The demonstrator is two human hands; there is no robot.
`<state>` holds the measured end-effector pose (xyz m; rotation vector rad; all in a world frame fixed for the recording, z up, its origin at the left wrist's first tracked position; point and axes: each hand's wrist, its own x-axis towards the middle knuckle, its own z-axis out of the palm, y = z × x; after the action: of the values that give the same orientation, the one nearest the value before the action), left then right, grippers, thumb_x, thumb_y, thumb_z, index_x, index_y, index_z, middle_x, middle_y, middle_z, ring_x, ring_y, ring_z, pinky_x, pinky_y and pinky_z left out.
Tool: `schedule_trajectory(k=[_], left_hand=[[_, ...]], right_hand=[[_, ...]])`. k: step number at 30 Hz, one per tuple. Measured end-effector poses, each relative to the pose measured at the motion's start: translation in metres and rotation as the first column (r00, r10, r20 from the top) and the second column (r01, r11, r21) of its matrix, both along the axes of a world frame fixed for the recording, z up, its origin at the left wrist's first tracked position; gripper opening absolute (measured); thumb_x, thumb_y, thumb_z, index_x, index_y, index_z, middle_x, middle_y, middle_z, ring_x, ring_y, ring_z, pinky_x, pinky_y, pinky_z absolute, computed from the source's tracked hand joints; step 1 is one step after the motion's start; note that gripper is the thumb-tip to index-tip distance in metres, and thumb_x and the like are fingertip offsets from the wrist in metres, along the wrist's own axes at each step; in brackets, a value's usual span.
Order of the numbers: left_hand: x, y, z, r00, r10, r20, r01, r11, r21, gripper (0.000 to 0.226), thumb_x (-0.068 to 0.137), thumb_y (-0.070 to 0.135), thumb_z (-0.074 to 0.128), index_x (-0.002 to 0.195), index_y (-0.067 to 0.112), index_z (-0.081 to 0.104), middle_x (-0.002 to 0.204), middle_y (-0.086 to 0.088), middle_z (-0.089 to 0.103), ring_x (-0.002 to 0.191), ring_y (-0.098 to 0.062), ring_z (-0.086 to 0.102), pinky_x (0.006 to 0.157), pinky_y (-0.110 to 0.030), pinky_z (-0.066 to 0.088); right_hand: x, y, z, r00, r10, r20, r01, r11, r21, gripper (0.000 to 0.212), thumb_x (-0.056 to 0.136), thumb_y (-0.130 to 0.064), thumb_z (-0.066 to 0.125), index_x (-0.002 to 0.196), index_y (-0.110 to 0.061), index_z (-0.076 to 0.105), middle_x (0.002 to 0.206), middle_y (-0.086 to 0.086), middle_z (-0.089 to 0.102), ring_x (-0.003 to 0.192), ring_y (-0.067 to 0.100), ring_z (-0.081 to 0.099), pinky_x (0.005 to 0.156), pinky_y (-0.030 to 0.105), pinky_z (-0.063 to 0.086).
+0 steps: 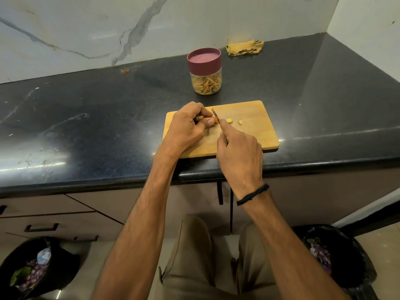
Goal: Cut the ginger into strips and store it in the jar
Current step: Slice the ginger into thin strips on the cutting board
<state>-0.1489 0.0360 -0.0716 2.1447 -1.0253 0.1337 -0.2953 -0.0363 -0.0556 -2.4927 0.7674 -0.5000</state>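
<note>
A wooden cutting board (pixel 251 135) lies at the front edge of the black counter. My left hand (pixel 187 127) pins a piece of ginger (pixel 215 121) to the board, mostly hidden under the fingers. My right hand (pixel 239 152) grips a small knife (pixel 215 115), its blade resting against the ginger's exposed end. Two small ginger pieces (pixel 229 120) (pixel 240 121) lie just right of the blade. Behind the board stands a clear jar (pixel 206 83) with a maroon lid (pixel 204 58) on it, partly filled with ginger strips.
A crumpled yellow cloth (pixel 244 47) lies at the back against the marble wall. The black counter (pixel 86 118) stretches left and right. On the floor stand two black bins with scraps, one left (pixel 36 269) and one right (pixel 337 256). Drawers sit below the counter.
</note>
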Motion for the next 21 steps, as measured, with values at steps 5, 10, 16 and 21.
schedule_trajectory(k=[5,10,16,21], left_hand=[[0.0007,0.0001,-0.0004,1.000,-0.005,-0.005,0.005,1.000,-0.012,0.009,0.090,0.019,0.074,0.098,0.013,0.073,0.097,0.002,0.067,0.087,-0.012,0.060,0.073,-0.021,0.050],[0.0020,0.0000,-0.0014,1.000,-0.007,-0.009,0.007,0.999,-0.035,0.010,0.089,0.018,0.075,0.096,0.012,0.074,0.095,0.001,0.068,0.085,-0.013,0.060,0.072,-0.021,0.048],[0.0020,0.0001,-0.0010,1.000,-0.009,-0.008,0.009,0.999,-0.036,0.010,0.089,0.019,0.075,0.095,0.012,0.074,0.095,0.002,0.067,0.086,-0.012,0.060,0.072,-0.018,0.047],[0.0018,0.0002,-0.0012,1.000,-0.012,-0.006,0.012,0.999,-0.040,0.010,0.088,0.019,0.076,0.095,0.011,0.074,0.096,0.002,0.068,0.087,-0.009,0.060,0.073,-0.017,0.048]], right_hand=[[-0.0002,0.0009,0.0001,1.000,-0.008,-0.002,0.008,1.000,-0.012,0.045,0.104,-0.028,0.038,0.149,-0.030,0.036,0.094,0.001,0.063,0.075,0.012,0.042,0.064,0.025,0.033],[-0.0005,0.0027,-0.0005,1.000,-0.019,0.008,0.019,1.000,-0.009,0.044,0.104,-0.028,0.038,0.148,-0.030,0.037,0.094,0.002,0.064,0.076,0.011,0.044,0.066,0.028,0.039],[0.0000,0.0039,-0.0017,1.000,-0.021,0.008,0.021,0.999,-0.026,0.044,0.104,-0.028,0.038,0.148,-0.030,0.036,0.090,0.001,0.060,0.076,0.012,0.044,0.065,0.029,0.039],[0.0009,0.0073,-0.0001,1.000,-0.018,-0.021,0.017,0.997,-0.070,0.043,0.105,-0.026,0.037,0.148,-0.029,0.035,0.080,-0.002,0.051,0.072,0.014,0.044,0.061,0.029,0.034]])
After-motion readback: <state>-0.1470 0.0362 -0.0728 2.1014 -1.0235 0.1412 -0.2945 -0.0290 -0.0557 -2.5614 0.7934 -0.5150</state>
